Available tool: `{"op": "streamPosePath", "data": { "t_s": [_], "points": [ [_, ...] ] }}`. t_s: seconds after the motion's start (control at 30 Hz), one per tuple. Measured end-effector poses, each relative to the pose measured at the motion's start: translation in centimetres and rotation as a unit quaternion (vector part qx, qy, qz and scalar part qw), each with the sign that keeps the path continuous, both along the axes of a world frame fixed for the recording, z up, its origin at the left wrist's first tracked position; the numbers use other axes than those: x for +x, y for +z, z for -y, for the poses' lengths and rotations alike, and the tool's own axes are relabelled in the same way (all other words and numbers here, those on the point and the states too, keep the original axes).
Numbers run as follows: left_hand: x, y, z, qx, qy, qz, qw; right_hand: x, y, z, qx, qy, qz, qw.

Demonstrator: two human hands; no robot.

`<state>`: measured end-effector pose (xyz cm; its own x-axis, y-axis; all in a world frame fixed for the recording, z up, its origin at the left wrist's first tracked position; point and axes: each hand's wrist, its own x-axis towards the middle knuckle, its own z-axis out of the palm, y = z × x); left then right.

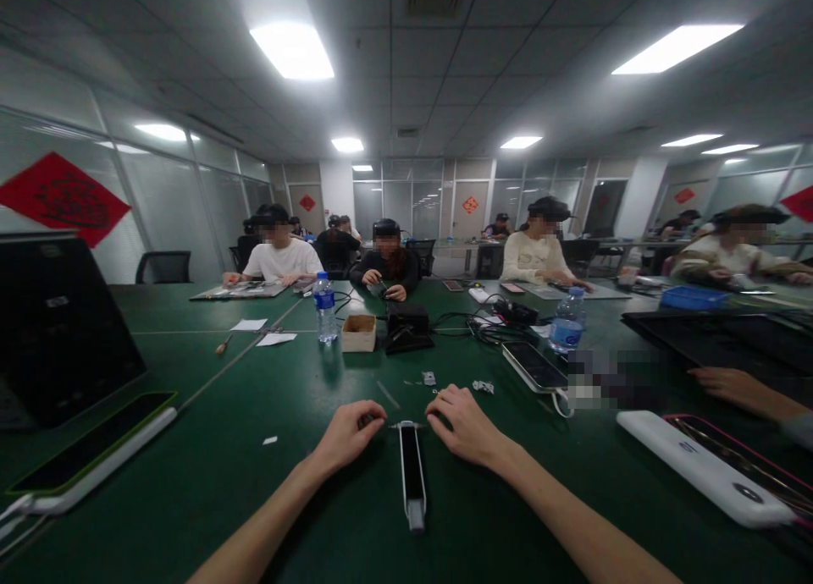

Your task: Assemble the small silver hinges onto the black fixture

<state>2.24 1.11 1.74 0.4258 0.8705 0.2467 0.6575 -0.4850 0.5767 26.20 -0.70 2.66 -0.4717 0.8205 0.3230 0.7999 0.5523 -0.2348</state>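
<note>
A narrow device (412,470) with a black face, white edges and a pale grey near end lies on the green table between my hands. My left hand (353,430) is just left of its far end, fingers curled and thumb drawn in against them. On the other side, my right hand (467,423) rests with bent fingers pointing at the same end. Thin pale bits show between the fingertips and the device's far end. What either hand pinches there is too small to make out. Beyond the hands lie small crumpled silvery wrappers (483,387) and a clear strip (387,395).
A small open box (359,334), a water bottle (326,309) and a black pouch (407,327) stand ahead. Phones and a white power bank (702,465) lie rightward, near another person's hand (740,391). A black HP machine (63,330) stands left. Several people sit across the table.
</note>
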Motion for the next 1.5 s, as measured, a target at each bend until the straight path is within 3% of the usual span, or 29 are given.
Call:
{"op": "streamPosePath", "data": {
  "t_s": [0.2, 0.43, 0.9, 1.27, 1.5],
  "points": [
    [-0.2, -0.6, -0.3, -0.035, -0.043, 0.002, 0.998, 0.0, 0.2, 0.5, -0.055, 0.025, 0.008, 0.998],
    [-0.3, -1.1, -0.6, -0.023, -0.052, -0.007, 0.998, -0.4, 0.0, 0.4, -0.046, 0.021, 0.0, 0.999],
    [0.2, -1.3, -0.5, -0.005, -0.002, 0.003, 1.0, -0.7, -0.7, 0.0, -0.035, 0.033, -0.012, 0.999],
    [0.9, -0.7, 0.1, -0.062, 0.017, 0.03, 0.997, -0.4, -1.3, -0.3, -0.032, 0.039, -0.015, 0.999],
    [0.0, -0.2, -0.3, -0.112, -0.073, 0.051, 0.99, -0.6, -0.7, 0.1, -0.046, 0.044, -0.01, 0.998]
  ]
}}
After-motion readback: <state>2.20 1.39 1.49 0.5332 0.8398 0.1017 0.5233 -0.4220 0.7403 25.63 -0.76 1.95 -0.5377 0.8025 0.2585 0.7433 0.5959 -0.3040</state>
